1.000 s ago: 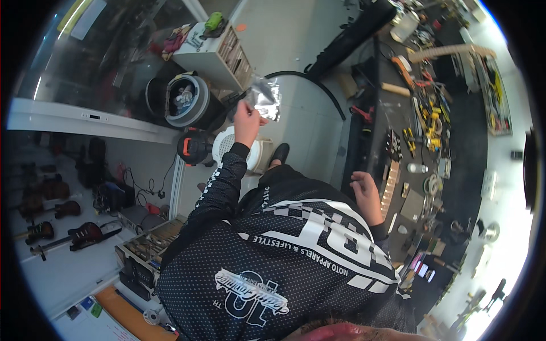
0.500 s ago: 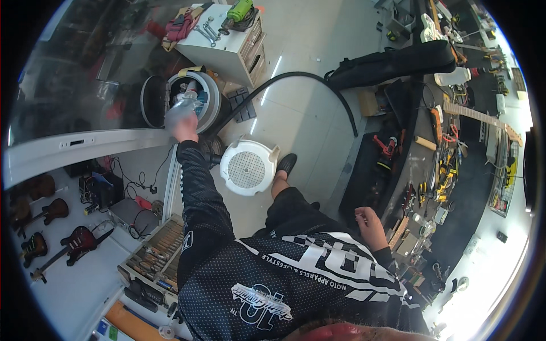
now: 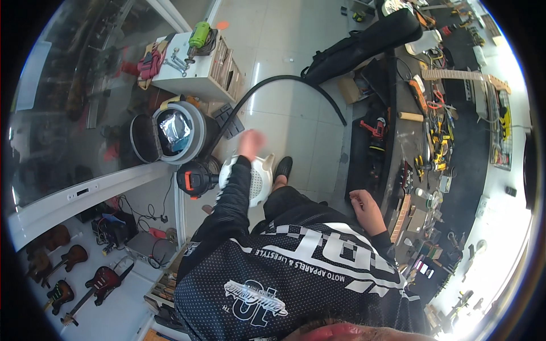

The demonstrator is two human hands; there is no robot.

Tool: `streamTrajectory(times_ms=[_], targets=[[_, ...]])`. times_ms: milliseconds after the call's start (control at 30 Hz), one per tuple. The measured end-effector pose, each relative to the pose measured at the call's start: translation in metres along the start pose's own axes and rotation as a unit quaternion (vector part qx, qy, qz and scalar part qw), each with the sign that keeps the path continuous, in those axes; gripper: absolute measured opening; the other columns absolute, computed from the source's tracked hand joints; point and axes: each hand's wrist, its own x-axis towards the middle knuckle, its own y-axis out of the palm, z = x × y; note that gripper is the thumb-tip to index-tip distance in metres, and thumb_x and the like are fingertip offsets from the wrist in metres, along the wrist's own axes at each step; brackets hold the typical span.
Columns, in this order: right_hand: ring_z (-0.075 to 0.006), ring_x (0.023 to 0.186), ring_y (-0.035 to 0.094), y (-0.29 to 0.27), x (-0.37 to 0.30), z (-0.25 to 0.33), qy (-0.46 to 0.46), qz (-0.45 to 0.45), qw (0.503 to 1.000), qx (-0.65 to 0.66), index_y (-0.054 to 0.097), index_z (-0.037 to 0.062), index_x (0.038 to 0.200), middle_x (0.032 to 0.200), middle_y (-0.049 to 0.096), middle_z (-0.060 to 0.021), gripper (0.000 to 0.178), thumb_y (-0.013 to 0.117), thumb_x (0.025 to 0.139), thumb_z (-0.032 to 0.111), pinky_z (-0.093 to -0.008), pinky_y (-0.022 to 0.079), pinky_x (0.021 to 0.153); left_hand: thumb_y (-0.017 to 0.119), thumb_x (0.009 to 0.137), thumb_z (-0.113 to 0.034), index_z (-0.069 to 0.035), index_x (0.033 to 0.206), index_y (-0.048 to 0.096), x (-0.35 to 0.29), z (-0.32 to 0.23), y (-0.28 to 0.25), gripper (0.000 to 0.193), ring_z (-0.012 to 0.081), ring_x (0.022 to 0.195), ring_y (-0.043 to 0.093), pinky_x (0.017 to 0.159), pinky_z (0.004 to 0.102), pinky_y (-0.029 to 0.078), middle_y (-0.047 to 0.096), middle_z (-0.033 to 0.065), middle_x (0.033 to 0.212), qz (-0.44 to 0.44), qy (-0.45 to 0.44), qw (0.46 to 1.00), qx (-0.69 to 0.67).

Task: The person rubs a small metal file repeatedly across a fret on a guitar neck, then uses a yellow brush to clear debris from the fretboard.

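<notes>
My left hand (image 3: 251,144) is smeared by motion above the white plastic stool (image 3: 260,181), and its fingers cannot be made out. Left of it stands a round bin (image 3: 196,132) with its lid (image 3: 144,138) swung up. Shiny, crumpled clear packaging (image 3: 174,129) lies inside the bin, over some blue-green material. My right hand (image 3: 367,211) hangs low beside the workbench, loosely curled with the fingertips a little apart. Nothing shows in it.
A black and orange vacuum-like machine (image 3: 194,179) stands between bin and stool. A black hose (image 3: 267,83) arcs over the floor to a black guitar case (image 3: 364,45). Tools crowd the workbench (image 3: 392,145) at right; a white drawer cabinet (image 3: 196,71) stands far left.
My left hand has left the bin's mouth and moved right over the stool. The clear plastic it held is no longer in it; shiny packaging shows in the bin. My right hand stays low.
</notes>
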Motion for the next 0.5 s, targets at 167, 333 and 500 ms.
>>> streamTrajectory(times_ms=[167,333,500], targets=[[-0.0301,0.104,0.076,0.001,-0.038,-0.029,-0.024,-0.081,0.996,0.031,0.069,0.0004,0.125,0.116,0.073,-0.0159,0.019,0.066,0.108,0.004,-0.0386,0.061,0.093,0.067,0.103,-0.018,-0.003,0.139,0.062,-0.076,0.072,0.181,0.039,0.0245,0.09,0.077,0.079,0.0416,0.064,0.075,0.0148,0.113,0.289,-0.017,0.847,0.445],[-0.0271,0.104,0.077,0.003,-0.085,-0.071,0.025,-0.122,0.988,0.089,0.069,-0.0012,0.127,0.117,0.074,-0.0164,0.02,0.065,0.108,0.004,-0.0368,0.06,0.093,0.067,0.104,-0.022,-0.006,0.139,0.067,-0.136,0.091,0.261,0.039,0.0323,0.112,0.076,0.098,0.0473,0.06,0.076,0.0139,0.124,0.475,0.176,0.477,0.718],[-0.0254,0.105,0.076,-0.002,-0.129,-0.114,0.03,-0.162,0.977,0.132,0.069,-0.0023,0.127,0.117,0.075,-0.0169,0.02,0.064,0.108,0.003,-0.036,0.06,0.093,0.066,0.104,-0.022,-0.006,0.137,0.069,-0.177,0.117,0.276,0.037,0.0396,0.122,0.072,0.103,0.0528,0.057,0.075,0.0176,0.133,0.459,0.223,0.403,0.76]])
